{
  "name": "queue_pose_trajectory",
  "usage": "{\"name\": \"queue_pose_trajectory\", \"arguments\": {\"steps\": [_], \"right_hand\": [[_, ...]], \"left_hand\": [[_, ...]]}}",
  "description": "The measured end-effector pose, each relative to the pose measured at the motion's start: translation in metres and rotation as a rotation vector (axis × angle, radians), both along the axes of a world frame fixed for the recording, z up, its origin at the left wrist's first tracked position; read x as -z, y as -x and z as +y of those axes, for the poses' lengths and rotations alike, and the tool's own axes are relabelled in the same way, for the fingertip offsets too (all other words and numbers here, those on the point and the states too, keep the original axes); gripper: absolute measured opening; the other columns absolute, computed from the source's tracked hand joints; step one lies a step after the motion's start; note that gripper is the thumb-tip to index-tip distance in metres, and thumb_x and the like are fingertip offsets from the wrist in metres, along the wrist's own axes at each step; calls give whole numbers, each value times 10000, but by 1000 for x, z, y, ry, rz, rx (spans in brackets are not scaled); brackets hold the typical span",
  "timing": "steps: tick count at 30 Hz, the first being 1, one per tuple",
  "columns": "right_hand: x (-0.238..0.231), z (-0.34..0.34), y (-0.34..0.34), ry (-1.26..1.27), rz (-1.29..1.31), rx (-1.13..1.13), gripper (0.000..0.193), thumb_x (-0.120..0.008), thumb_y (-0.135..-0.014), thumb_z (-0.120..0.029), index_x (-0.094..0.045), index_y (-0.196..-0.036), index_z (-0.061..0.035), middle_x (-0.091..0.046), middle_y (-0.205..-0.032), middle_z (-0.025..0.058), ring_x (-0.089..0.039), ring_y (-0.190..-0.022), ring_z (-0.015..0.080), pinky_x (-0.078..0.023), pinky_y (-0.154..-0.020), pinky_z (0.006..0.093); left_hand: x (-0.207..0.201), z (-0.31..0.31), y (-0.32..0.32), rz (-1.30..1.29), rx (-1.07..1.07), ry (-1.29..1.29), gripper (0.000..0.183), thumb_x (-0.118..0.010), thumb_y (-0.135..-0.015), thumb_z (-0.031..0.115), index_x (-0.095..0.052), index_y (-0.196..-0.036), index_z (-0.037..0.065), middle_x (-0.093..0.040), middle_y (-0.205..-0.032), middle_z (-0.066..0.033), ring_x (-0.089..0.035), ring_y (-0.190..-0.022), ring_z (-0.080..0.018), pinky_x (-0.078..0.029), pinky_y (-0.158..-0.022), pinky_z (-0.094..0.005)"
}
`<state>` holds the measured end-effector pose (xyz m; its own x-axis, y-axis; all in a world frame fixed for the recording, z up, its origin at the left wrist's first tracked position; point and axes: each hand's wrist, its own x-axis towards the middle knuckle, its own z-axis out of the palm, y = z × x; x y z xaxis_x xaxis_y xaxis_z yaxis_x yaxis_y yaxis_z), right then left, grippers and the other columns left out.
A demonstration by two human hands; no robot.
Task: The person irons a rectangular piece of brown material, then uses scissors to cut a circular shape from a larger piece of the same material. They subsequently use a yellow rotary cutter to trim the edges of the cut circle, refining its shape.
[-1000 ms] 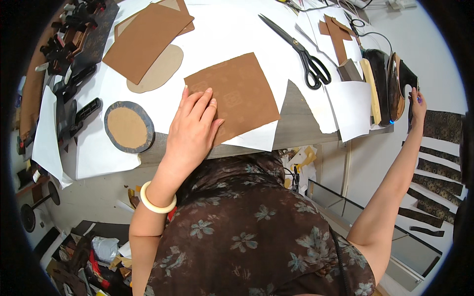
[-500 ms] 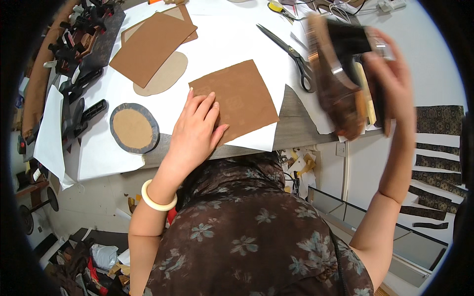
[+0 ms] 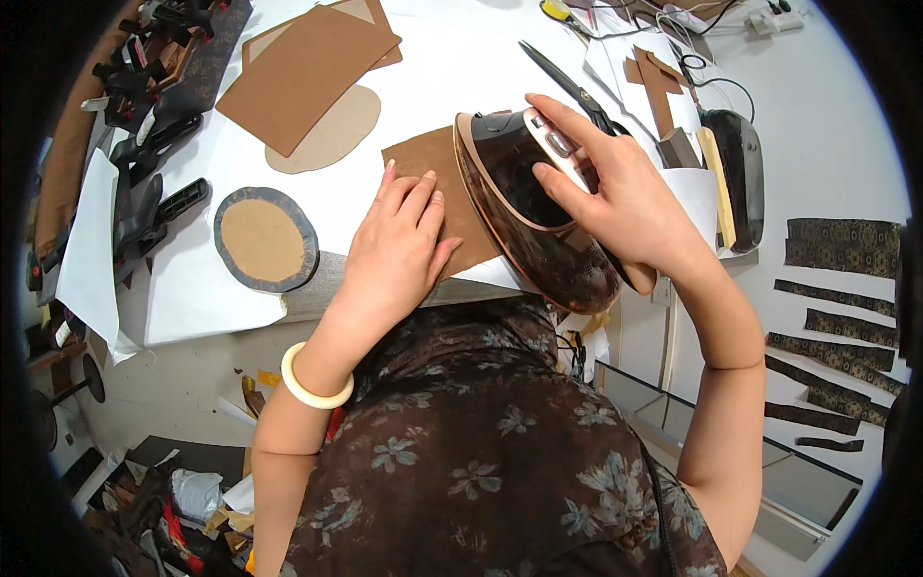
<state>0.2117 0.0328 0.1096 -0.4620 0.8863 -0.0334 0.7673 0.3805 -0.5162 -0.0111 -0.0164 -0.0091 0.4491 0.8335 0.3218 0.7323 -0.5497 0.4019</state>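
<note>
A dark glossy clothes iron (image 3: 553, 250) is held by its handle in my right hand (image 3: 625, 197), the fingers curled over the top. The iron is over the right part of a brown leather-like sheet (image 3: 463, 229) and covers much of it. Whether its soleplate touches the sheet, I cannot tell. My left hand (image 3: 394, 248) lies flat on the sheet's left side, fingers stretched out, close to the iron. Left of that hand sits an oval piece (image 3: 261, 243) with a tan middle and dark rim.
Further back lie a brown rectangular panel (image 3: 308, 82) and a beige oval (image 3: 336, 130). Black scissors (image 3: 567, 82) rest behind the iron. To the right stand a black glossy case (image 3: 738, 178) and brown offcuts (image 3: 657, 91). Black-handled tools (image 3: 159, 212) line the left edge.
My right hand has brought the iron leftward from the table's right side to over the brown sheet. My left hand stays on the sheet.
</note>
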Motion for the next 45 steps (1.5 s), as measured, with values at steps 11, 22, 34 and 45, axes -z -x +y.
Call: {"name": "queue_pose_trajectory", "arguments": {"steps": [11, 22, 34, 45], "right_hand": [[2, 16, -3, -33, -62, 75, 560, -591, -887, -166, -433, -1420, -104, -527, -589, 105, -450, -514, 166, -427, -567, 316], [2, 11, 22, -1, -17, -11, 577, -584, -886, -156, -404, -1431, -105, -493, -579, 114, -419, -519, 197, -401, -563, 316], [-5, 23, 55, -7, -140, -523, 614, -632, -895, -300, -381, -1430, -134, -571, -650, 170, -555, -573, 351, -416, -565, 414], [-2, 29, 43, -113, -413, -521, 568, -720, -692, -653, -654, -827, -106, -616, -621, 45, -631, -554, 263, -501, -522, 356]], "left_hand": [[-3, 0, 3, -20, 7, 36, 444, -707, -803, 171, -575, -1140, -87, -551, -1246, -208, -502, -1172, -332, -315, -1132, -480], [-2, -11, 12, -207, -86, 59, 391, -661, -837, 81, -564, -1194, -46, -522, -1323, -201, -494, -1230, -346, -291, -1132, -501], [-17, -29, 47, -684, -405, -288, 243, -574, -796, -117, -626, -1021, -41, -627, -1105, -189, -635, -995, -293, -509, -866, -367], [-19, -42, 59, -668, -414, -305, 215, -581, -774, -157, -649, -944, -46, -644, -1019, -175, -652, -846, -227, -543, -729, -284]]}}
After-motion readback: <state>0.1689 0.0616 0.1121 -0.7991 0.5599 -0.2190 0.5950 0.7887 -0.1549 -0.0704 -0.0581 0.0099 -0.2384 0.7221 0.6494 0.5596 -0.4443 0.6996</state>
